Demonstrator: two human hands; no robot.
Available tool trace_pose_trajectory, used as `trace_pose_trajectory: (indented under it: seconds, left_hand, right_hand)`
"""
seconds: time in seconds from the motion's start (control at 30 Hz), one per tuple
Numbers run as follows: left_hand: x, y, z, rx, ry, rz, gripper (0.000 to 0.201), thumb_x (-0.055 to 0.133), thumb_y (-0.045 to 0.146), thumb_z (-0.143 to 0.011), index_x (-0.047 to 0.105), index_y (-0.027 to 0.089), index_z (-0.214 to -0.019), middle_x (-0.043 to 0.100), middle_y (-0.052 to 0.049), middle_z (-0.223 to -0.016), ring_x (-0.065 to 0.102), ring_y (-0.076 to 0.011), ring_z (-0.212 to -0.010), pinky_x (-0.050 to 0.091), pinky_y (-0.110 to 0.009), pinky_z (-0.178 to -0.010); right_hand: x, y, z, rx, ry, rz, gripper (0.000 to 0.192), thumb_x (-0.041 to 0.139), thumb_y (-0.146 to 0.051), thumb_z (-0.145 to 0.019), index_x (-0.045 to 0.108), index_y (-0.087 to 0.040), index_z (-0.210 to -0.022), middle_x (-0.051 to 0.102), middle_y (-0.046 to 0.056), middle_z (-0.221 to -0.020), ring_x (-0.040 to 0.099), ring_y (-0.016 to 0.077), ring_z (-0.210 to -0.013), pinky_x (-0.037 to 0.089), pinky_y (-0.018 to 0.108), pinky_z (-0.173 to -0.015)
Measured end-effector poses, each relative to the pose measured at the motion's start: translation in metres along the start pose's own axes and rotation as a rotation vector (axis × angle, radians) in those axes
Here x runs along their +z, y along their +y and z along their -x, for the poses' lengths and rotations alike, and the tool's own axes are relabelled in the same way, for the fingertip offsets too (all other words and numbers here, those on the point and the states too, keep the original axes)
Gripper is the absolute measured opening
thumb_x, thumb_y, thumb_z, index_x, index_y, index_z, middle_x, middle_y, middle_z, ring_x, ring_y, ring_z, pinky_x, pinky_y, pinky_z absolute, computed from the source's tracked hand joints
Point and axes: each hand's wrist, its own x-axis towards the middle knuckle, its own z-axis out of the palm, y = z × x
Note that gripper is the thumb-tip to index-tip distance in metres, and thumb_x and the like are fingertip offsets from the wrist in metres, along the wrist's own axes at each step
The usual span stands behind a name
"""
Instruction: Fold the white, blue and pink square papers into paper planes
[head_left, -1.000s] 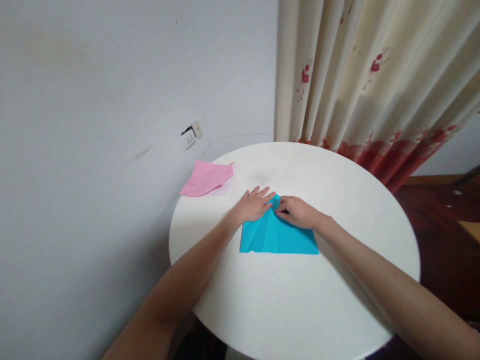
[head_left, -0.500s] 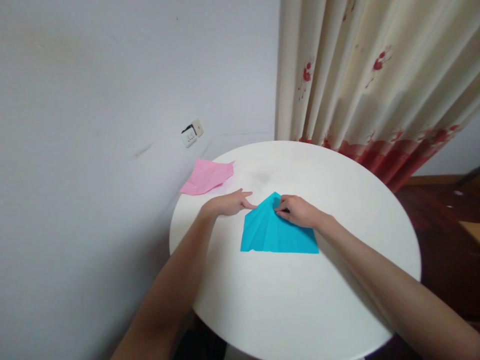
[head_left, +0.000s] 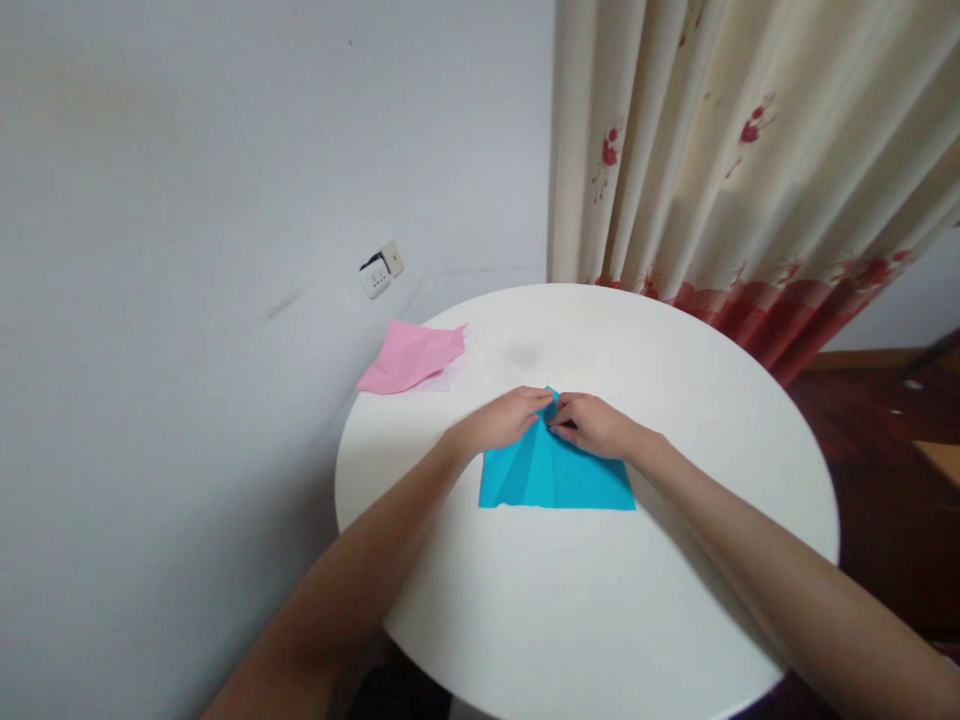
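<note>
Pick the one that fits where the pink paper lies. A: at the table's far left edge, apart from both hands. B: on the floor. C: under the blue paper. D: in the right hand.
A: the pink paper lies at the far left edge of the table, while both hands rest on the blue paper.

one head-worn view looks forward and down from above the near edge of a round white table (head_left: 600, 620), near enough that both forearms run in from the bottom corners; the wall and a curtain (head_left: 750, 150) fill the upper half.
</note>
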Motion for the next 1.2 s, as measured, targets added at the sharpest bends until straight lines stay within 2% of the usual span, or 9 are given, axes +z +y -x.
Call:
trace_pose_trajectory:
  seconds: [0.13,0.37,0.47,0.67,0.8,0.9,1.03,1.1,1.2]
  left_hand:
    - [0.000,0.001,0.002,0.041,-0.110,0.000,0.038,0.035,0.020,-0.097,0.061,0.019,-0.124,0.053,-0.010,-0.140,0.046,-0.0241,-0.131,0.033,-0.040,-0.114]
    - [-0.003,0.003,0.003,0.035,-0.115,-0.060,0.039,0.035,0.019,-0.096,0.063,0.022,-0.123,0.053,-0.008,-0.136,0.044,-0.0236,-0.128,0.033,-0.039,-0.112]
    - [-0.005,0.004,0.004,0.058,-0.128,-0.090,0.039,0.035,0.017,-0.095,0.065,0.021,-0.121,0.055,-0.009,-0.132,0.045,-0.0238,-0.126,0.033,-0.037,-0.111]
    - [-0.011,0.005,0.005,0.017,-0.172,-0.095,0.041,0.037,0.017,-0.094,0.066,0.027,-0.120,0.054,-0.004,-0.139,0.047,-0.0249,-0.127,0.033,-0.039,-0.111]
    - [-0.013,0.006,0.007,0.011,-0.177,-0.103,0.042,0.037,0.018,-0.094,0.066,0.028,-0.122,0.053,-0.003,-0.142,0.047,-0.0258,-0.130,0.033,-0.039,-0.111]
    - [-0.012,0.006,0.008,0.017,-0.177,-0.127,0.044,0.036,0.018,-0.095,0.064,0.030,-0.127,0.051,-0.003,-0.144,0.047,-0.0259,-0.131,0.033,-0.039,-0.111]
    - [-0.011,0.004,0.008,0.048,-0.192,-0.160,0.047,0.036,0.017,-0.095,0.058,0.030,-0.134,0.050,-0.004,-0.144,0.047,-0.0257,-0.130,0.035,-0.038,-0.110]
    - [-0.010,0.003,0.008,0.057,-0.197,-0.169,0.047,0.036,0.017,-0.095,0.058,0.029,-0.135,0.050,-0.005,-0.144,0.047,-0.0259,-0.130,0.035,-0.038,-0.110]
    - [-0.011,0.002,0.008,0.059,-0.198,-0.174,0.047,0.035,0.017,-0.095,0.057,0.029,-0.135,0.050,-0.005,-0.144,0.046,-0.0256,-0.131,0.034,-0.038,-0.110]
  right_hand:
    - [0.001,0.000,0.001,-0.012,0.009,0.011,0.023,0.052,-0.016,-0.091,0.071,-0.014,-0.078,0.069,0.011,-0.093,0.061,0.0189,-0.084,0.044,0.029,-0.080]
    - [-0.011,-0.001,0.007,0.047,-0.019,-0.036,0.025,0.048,-0.008,-0.088,0.072,-0.016,-0.083,0.070,0.008,-0.088,0.061,0.0175,-0.078,0.045,0.028,-0.075]
    - [-0.014,-0.001,0.009,0.017,-0.038,-0.026,0.030,0.046,0.000,-0.081,0.072,-0.016,-0.082,0.068,0.008,-0.093,0.061,0.0182,-0.084,0.045,0.029,-0.079]
    - [-0.015,-0.004,0.009,-0.038,-0.076,-0.020,0.031,0.047,0.002,-0.077,0.072,-0.016,-0.077,0.067,0.009,-0.093,0.060,0.0190,-0.087,0.046,0.031,-0.081]
    - [-0.013,-0.003,0.010,-0.006,-0.048,-0.047,0.034,0.048,0.001,-0.078,0.075,-0.018,-0.086,0.069,0.009,-0.098,0.062,0.0192,-0.089,0.046,0.030,-0.082]
    - [-0.012,0.006,0.011,0.112,0.029,-0.035,0.035,0.051,-0.004,-0.081,0.076,-0.020,-0.099,0.072,0.007,-0.102,0.064,0.0190,-0.089,0.046,0.029,-0.081]
    - [-0.014,0.029,0.014,0.429,0.305,0.029,0.030,0.052,-0.012,-0.085,0.075,-0.017,-0.103,0.074,0.009,-0.101,0.066,0.0205,-0.088,0.047,0.029,-0.079]
    - [-0.015,0.039,0.016,0.533,0.339,0.017,0.028,0.053,-0.014,-0.084,0.076,-0.015,-0.100,0.075,0.009,-0.098,0.067,0.0209,-0.085,0.047,0.029,-0.077]
    - [-0.014,0.046,0.017,0.607,0.314,-0.014,0.027,0.053,-0.015,-0.083,0.077,-0.015,-0.095,0.076,0.009,-0.092,0.067,0.0205,-0.079,0.046,0.029,-0.071]
